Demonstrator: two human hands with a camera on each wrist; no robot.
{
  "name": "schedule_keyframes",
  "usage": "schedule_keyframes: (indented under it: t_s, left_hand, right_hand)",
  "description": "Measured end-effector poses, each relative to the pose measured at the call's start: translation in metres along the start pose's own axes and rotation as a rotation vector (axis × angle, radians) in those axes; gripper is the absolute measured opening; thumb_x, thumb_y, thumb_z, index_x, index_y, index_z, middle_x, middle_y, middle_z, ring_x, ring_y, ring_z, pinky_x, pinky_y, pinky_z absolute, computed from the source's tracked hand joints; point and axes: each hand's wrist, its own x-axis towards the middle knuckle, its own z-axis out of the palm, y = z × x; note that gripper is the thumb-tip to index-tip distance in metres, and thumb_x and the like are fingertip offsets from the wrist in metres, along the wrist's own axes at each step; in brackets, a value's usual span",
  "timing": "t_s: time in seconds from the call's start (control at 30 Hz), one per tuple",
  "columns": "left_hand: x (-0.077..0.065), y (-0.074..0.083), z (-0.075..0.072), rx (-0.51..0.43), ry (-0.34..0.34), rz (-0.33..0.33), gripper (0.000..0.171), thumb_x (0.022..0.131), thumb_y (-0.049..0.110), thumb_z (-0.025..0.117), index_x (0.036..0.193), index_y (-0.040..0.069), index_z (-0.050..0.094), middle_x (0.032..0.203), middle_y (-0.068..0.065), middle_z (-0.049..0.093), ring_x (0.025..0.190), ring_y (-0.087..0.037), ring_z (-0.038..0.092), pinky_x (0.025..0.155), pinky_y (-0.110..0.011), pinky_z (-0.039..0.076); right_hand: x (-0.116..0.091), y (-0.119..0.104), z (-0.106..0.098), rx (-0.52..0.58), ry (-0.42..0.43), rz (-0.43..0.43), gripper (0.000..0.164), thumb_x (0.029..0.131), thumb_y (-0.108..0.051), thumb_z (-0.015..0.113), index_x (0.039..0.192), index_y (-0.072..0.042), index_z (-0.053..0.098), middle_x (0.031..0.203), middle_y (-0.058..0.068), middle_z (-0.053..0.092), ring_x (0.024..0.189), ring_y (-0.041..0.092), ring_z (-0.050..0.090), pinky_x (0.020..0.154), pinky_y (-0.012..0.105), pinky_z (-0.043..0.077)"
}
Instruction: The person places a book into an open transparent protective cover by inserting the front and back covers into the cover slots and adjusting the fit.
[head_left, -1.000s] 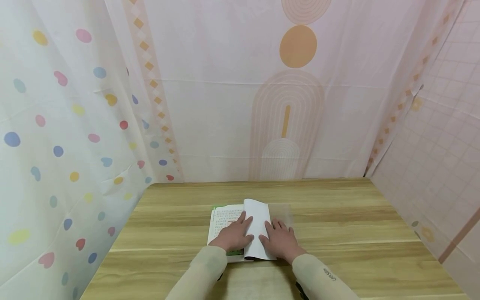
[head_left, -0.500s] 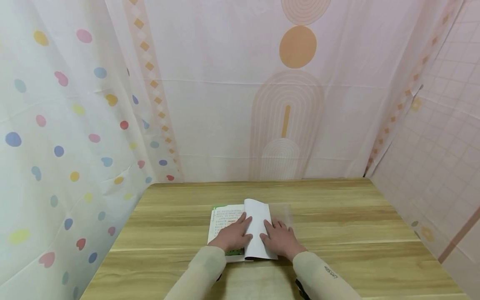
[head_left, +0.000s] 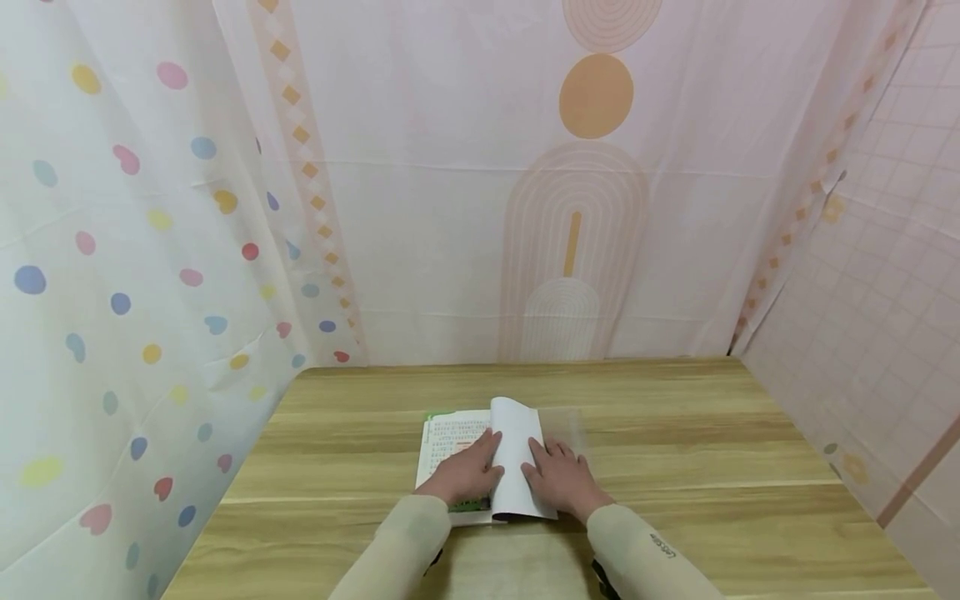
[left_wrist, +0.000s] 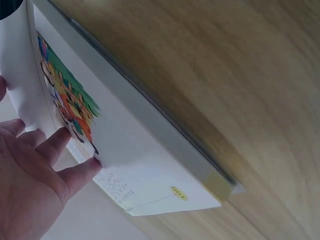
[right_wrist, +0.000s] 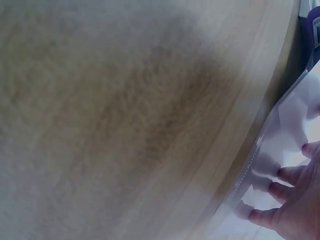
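Note:
A book (head_left: 442, 442) lies open near the front of the table, its printed page on the left. In the left wrist view that page (left_wrist: 135, 155) carries a coloured drawing and small text. Over its right part stands a blank white cover or sheet (head_left: 513, 462), bowed up along its left edge. My left hand (head_left: 463, 473) rests on the page, spread fingertips against the bend of the white sheet. My right hand (head_left: 562, 482) presses on the right side of that sheet, fingers extended over a clear plastic flap (head_left: 564, 421). In the right wrist view, fingertips touch the clear plastic (right_wrist: 270, 165).
The wood-grain table (head_left: 712, 467) extends around the book on all sides. Patterned curtains hang behind (head_left: 427, 250) and along the left (head_left: 90, 375) and right (head_left: 885, 333). A dark purple edge (right_wrist: 311, 30) shows beside the plastic in the right wrist view.
The bowed white sheet and my right hand have shifted very slightly to the right. My left hand stays almost in place on the page.

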Motion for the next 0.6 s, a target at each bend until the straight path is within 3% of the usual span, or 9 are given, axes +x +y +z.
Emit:
schedule_keyframes:
  t_s: [0.3, 0.47, 0.6]
  left_hand:
    - [0.005, 0.007, 0.006, 0.143, 0.010, -0.013, 0.059, 0.101, 0.032, 0.053, 0.153, 0.009, 0.039, 0.159, -0.017, 0.031, 0.138, -0.034, 0.042, 0.100, -0.055, 0.043]
    - [0.007, 0.012, 0.007, 0.166, 0.005, -0.032, 0.058, 0.101, 0.037, 0.051, 0.153, 0.013, 0.040, 0.159, -0.015, 0.031, 0.138, -0.037, 0.040, 0.098, -0.068, 0.038]
    - [0.008, 0.011, 0.006, 0.152, -0.018, -0.040, 0.057, 0.103, 0.037, 0.046, 0.154, 0.016, 0.037, 0.160, -0.011, 0.029, 0.141, -0.034, 0.037, 0.101, -0.070, 0.033]
  right_hand:
    - [0.000, 0.003, 0.004, 0.015, 0.020, 0.003, 0.056, 0.104, -0.041, 0.045, 0.149, -0.008, 0.044, 0.149, 0.024, 0.041, 0.138, 0.043, 0.036, 0.105, 0.070, 0.027]
    - [0.000, 0.005, 0.004, 0.009, 0.021, -0.015, 0.055, 0.104, -0.039, 0.045, 0.148, -0.006, 0.045, 0.151, 0.024, 0.039, 0.138, 0.043, 0.036, 0.105, 0.070, 0.027]
    - [0.000, 0.005, 0.003, 0.001, 0.016, -0.015, 0.054, 0.105, -0.038, 0.044, 0.147, -0.005, 0.046, 0.151, 0.023, 0.040, 0.138, 0.043, 0.036, 0.105, 0.069, 0.027]
